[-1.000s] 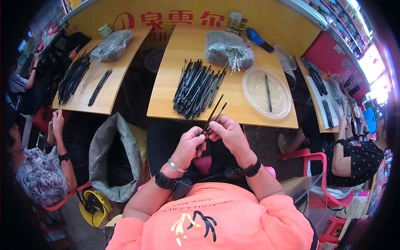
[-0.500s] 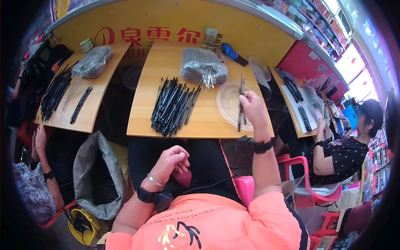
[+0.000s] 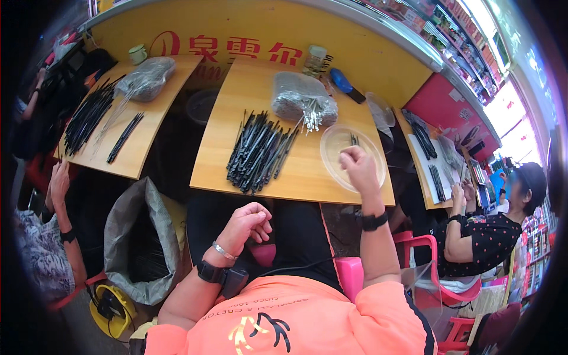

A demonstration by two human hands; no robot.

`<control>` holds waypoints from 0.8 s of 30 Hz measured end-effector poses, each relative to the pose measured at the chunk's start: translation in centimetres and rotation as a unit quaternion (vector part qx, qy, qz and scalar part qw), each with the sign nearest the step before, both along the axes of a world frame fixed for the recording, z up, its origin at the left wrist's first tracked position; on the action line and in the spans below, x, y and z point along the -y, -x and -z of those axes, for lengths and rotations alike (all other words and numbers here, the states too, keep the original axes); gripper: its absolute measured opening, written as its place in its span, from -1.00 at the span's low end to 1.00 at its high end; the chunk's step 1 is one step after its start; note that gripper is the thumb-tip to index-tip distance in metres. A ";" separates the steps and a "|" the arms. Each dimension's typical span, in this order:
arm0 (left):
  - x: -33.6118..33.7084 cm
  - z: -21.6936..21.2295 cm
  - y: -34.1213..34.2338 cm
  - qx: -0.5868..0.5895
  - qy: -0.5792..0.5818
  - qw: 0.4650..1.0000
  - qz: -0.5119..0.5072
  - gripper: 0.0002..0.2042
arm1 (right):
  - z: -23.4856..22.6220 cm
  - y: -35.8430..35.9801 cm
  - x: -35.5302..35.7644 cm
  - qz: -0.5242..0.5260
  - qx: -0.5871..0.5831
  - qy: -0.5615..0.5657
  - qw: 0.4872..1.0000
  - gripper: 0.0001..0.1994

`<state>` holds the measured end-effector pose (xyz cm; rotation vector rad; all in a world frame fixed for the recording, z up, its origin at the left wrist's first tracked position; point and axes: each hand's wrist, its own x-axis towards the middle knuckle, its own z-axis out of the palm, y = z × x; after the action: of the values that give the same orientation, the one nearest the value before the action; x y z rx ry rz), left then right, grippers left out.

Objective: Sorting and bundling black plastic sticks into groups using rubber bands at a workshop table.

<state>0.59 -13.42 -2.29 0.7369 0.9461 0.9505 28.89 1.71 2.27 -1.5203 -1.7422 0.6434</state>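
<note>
On the far left, a side table [image 3: 139, 160] carries 2 spreads of black sticks and a clear plastic bag [image 3: 146, 78] of grey contents, with a small pale cup [image 3: 138, 54] behind it; a grey sack [image 3: 139, 236] sags open on the floor nearby. The left hand [image 3: 245, 223] hangs near the lap below the table edge, fingers curled loosely inward and holding nothing that can be seen. On the middle wooden table [image 3: 236, 154] lies a pile of black sticks [image 3: 259, 151], and just beyond it a second clear bag [image 3: 299, 100] of grey parts with white-tipped pieces spilling out. The yellow wall [image 3: 367, 62] behind bears large red characters. The right hand [image 3: 359, 169] is over the near rim of a round clear plastic dish [image 3: 334, 148], fingers bunched narrow; whether they pinch anything cannot be told. A few black sticks [image 3: 354, 139] lie in the dish.
</note>
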 end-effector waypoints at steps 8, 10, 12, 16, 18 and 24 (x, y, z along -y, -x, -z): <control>0.0 0.4 0.2 0.016 0.004 1.000 0.006 -0.84 | 0.8 13.1 1.9 -0.125 0.073 0.053 0.988 -0.76; 0.0 0.4 0.3 0.017 0.004 1.000 0.005 -0.84 | 2.0 14.6 0.8 -0.097 0.102 0.024 0.990 -0.73; -0.1 0.4 0.5 0.015 0.002 1.000 0.004 -0.85 | 3.2 15.0 -0.3 -0.071 0.132 -0.006 0.989 -0.70; -0.2 0.1 0.8 0.014 0.001 1.000 -0.006 -0.85 | 3.5 15.0 -1.0 -0.036 0.114 0.017 0.993 -0.67; -0.2 0.0 0.8 0.015 0.005 1.000 -0.003 -0.85 | 3.5 14.7 -0.9 -0.032 0.113 0.023 0.993 -0.66; -0.4 0.6 0.7 0.015 0.031 0.999 -0.037 -0.82 | 3.1 13.9 1.2 -0.089 -0.153 0.159 0.971 -0.65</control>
<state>-0.08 -13.02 -2.88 0.6373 0.9776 0.9900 15.03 0.47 -0.80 -1.3870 -1.6004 1.2295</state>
